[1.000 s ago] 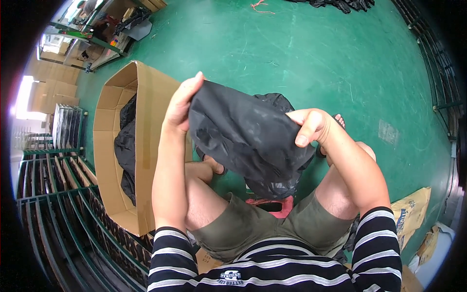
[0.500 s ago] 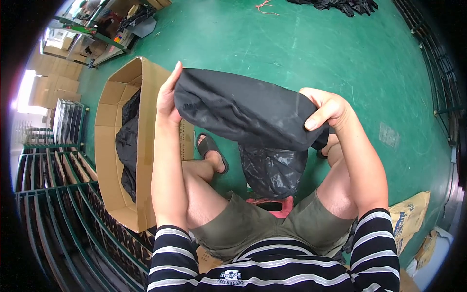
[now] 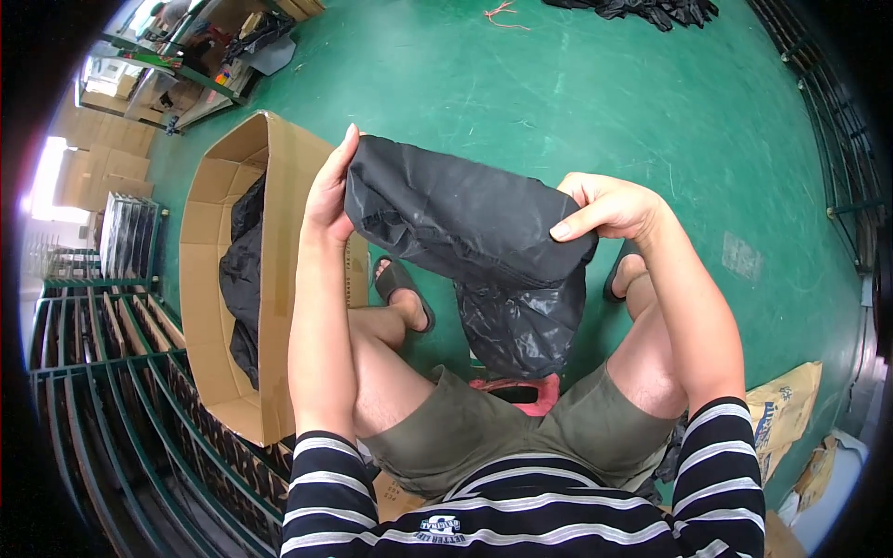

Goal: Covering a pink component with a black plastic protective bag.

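A folded length of black fabric (image 3: pixel 456 209) is stretched between my two hands, above my knees. My left hand (image 3: pixel 333 191) has hold of its left end, thumb up along the edge and the other fingers partly behind the cloth. At the opposite end, my right hand (image 3: pixel 614 206) pinches it with the thumb on top and the fingers out of sight underneath. Below the fold, a shiny, wrinkled black piece (image 3: pixel 521 325) shows between my legs; I cannot tell whether it belongs to the same fabric.
To my left, an open cardboard box (image 3: pixel 223 391) holds crumpled black fabric (image 3: pixel 244 279). Green metal racks (image 3: pixel 112 358) stand beyond it. A pink-red object (image 3: pixel 539 398) is between my thighs. A tan sack (image 3: pixel 786 418) lies at right, black items (image 3: pixel 642 9) on the far floor.
My right hand has moved left and my left hand slightly right, so they are closer together. The black fabric between them now spans a shorter length and sags more at its right end.
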The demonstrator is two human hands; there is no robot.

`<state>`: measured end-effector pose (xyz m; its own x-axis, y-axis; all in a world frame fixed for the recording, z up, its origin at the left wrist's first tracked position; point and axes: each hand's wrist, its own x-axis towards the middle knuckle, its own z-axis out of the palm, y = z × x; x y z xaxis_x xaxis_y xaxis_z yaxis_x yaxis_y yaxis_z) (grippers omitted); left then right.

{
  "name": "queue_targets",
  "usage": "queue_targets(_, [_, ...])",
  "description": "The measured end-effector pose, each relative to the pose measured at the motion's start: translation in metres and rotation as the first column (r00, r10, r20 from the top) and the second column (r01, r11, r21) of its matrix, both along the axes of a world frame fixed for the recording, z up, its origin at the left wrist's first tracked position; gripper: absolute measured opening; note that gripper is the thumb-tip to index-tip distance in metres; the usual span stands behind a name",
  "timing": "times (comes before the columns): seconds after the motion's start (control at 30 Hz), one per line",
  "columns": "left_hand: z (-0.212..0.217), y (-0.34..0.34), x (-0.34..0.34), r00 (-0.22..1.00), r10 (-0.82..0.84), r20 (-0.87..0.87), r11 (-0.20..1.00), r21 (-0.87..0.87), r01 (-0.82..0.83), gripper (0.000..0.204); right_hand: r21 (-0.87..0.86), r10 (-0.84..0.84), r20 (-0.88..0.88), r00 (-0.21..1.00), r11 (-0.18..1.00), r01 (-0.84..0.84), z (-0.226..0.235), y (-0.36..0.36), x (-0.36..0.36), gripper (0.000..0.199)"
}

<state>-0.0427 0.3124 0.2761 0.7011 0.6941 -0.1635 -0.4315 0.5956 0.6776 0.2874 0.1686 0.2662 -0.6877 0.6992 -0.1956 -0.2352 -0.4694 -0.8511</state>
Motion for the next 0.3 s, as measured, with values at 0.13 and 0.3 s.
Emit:
queue_targets(0.13, [0.004, 0.001, -0.009, 0.978, -0.023, -0.207, 0.977, 0.201, 0.065, 0.03, -0.002, 0.007, -0.015, 1.0, 1.0, -0.007, -0.014, 0.009, 0.021, 0.025])
queue_targets(0.3, [-0.015, 0.009, -0.041, 0.842, -0.367, -0.395, 0.745, 0.416, 0.52, 0.041, -0.015, 0.034, -0.039, 0.999, 0.999, -0.034, -0.022, 0.007, 0.044, 0.025])
